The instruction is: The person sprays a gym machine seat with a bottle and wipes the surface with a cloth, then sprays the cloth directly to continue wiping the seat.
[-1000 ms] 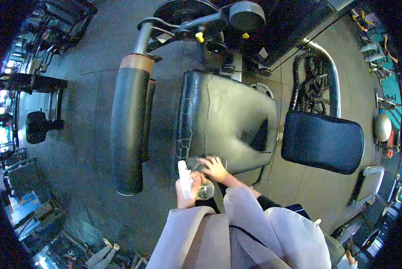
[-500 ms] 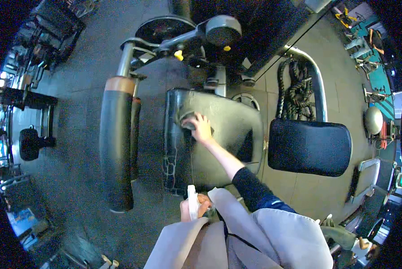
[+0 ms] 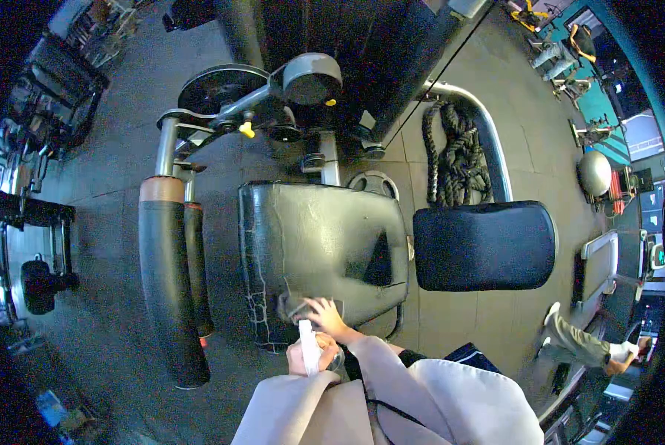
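My right hand (image 3: 326, 317) rests on the near edge of a cracked black padded seat (image 3: 325, 230), its fingers over a dark, crumpled cloth (image 3: 292, 305), which is blurred. Just below it, close to my body, my left hand (image 3: 301, 360) is wrapped round what looks like a spray bottle (image 3: 308, 345), with a white top and a clear part partly hidden by the fingers. A faint sheen lies on the seat's surface.
Left of the seat stands a padded roller (image 3: 173, 282) on a metal arm. A black pad (image 3: 484, 245) is at the right, with coiled battle ropes (image 3: 458, 152) behind it. A person (image 3: 588, 348) walks at the far right, and another person (image 3: 566, 52) stands farther back.
My right hand has swept the cloth from the seat's upper middle toward its near edge, beside my left hand. The view has shifted, and the left hand still grips the bottle.
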The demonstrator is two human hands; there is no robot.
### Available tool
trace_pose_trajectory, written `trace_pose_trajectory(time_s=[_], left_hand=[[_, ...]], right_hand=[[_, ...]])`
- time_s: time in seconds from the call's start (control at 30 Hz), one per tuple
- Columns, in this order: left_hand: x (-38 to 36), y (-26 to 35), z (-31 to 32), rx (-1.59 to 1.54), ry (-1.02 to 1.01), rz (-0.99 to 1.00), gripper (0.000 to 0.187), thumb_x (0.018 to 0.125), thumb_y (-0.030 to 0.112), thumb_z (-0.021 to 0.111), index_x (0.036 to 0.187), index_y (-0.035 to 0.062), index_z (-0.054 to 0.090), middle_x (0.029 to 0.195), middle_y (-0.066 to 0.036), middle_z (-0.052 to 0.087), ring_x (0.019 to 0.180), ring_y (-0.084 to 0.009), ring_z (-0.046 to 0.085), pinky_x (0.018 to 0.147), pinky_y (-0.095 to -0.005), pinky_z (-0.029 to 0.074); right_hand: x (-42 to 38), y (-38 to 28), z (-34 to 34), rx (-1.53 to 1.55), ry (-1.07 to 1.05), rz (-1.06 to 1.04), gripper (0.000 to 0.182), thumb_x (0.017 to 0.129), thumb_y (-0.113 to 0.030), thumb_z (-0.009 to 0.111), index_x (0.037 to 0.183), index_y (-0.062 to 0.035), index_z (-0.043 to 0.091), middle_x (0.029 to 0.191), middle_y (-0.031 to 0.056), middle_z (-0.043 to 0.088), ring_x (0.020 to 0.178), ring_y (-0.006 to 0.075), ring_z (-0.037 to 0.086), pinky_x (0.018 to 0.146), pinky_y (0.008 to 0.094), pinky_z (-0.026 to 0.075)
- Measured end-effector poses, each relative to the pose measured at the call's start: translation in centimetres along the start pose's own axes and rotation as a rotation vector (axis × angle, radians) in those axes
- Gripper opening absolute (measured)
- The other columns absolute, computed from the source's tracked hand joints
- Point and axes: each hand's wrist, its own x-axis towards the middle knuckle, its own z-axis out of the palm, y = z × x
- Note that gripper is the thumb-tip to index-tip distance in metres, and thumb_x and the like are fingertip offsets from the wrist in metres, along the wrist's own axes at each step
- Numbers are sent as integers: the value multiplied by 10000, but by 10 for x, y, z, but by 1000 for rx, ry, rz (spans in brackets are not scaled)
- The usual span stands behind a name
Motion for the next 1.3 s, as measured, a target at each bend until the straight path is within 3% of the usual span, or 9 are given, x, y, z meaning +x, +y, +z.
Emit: trace_pose_trajectory(time_s=[0.1, 0.3, 0.43, 0.53, 0.67, 0.77, 0.87, 0.97, 1.3], left_hand=[[-4, -5, -4, 146, -78, 0, 149, 808, 117, 679, 726, 12, 611, 695, -88, 650, 673, -184, 634, 634, -315, 508], [-18, -24, -12, -93, -10, -68, 113, 796, 80, 666, 732, 17, 598, 711, -94, 658, 681, -199, 639, 661, -330, 519], [-22, -29, -20, -60, 50, -27, 137, 792, 98, 671, 711, 25, 589, 678, -91, 656, 677, -214, 641, 706, -362, 526], [-13, -8, -23, -80, 45, 23, 131, 791, 83, 671, 717, 18, 585, 683, -108, 654, 669, -213, 634, 698, -365, 520], [-21, 9, -22, -55, 121, -17, 123, 790, 37, 663, 730, 1, 564, 711, -141, 640, 669, -219, 615, 651, -361, 497], [-29, 10, -25, -121, 106, -43, 117, 796, 31, 654, 726, 3, 564, 704, -135, 638, 672, -213, 608, 639, -352, 488], [-32, 23, -23, -61, 139, -143, 255, 827, 210, 620, 645, 55, 530, 718, -105, 639, 756, -224, 604, 782, -399, 484], [-38, 7, -26, -170, 137, -50, 140, 793, 34, 650, 689, 10, 559, 691, -126, 639, 680, -213, 610, 659, -359, 488], [-37, -14, -34, -138, 133, -31, 146, 787, 44, 662, 684, 11, 564, 688, -123, 641, 693, -212, 614, 672, -362, 491]], right_hand=[[-31, 4, 8, -25, -127, -108, 416, 742, -344, 652, 1147, -251, 617, 1410, 63, 376, 1207, 319, 384, 954, 512, 333], [-39, 21, 11, -4, -134, -227, 312, 724, -249, 584, 1020, -169, 640, 1408, 59, 390, 1156, 310, 432, 903, 469, 370], [44, 34, -11, -189, -54, -383, 351, 653, -122, 633, 991, -216, 634, 1439, 68, 341, 1158, 335, 426, 891, 512, 387], [137, 31, -45, -173, 55, -219, 380, 720, -86, 579, 1073, -227, 601, 1358, 90, 406, 1158, 347, 417, 897, 504, 395], [233, 37, -67, -121, 217, 76, 543, 660, 15, 584, 1117, -279, 577, 1344, 115, 399, 1209, 371, 377, 904, 524, 377], [247, 30, -76, -136, 129, 161, 514, 666, -16, 626, 1110, -272, 592, 1343, 111, 404, 1198, 350, 396, 886, 515, 384], [224, 27, -67, -99, 115, 136, 558, 646, -5, 636, 1126, -284, 585, 1330, 100, 411, 1180, 345, 405, 881, 526, 385], [174, 19, -51, -86, 133, 69, 586, 632, -2, 639, 1139, -290, 583, 1314, 101, 418, 1155, 348, 414, 879, 530, 388], [-30, -5, 14, -66, -167, -185, 487, 580, -157, 723, 1054, -223, 632, 1396, 104, 374, 1169, 332, 408, 908, 551, 347]])
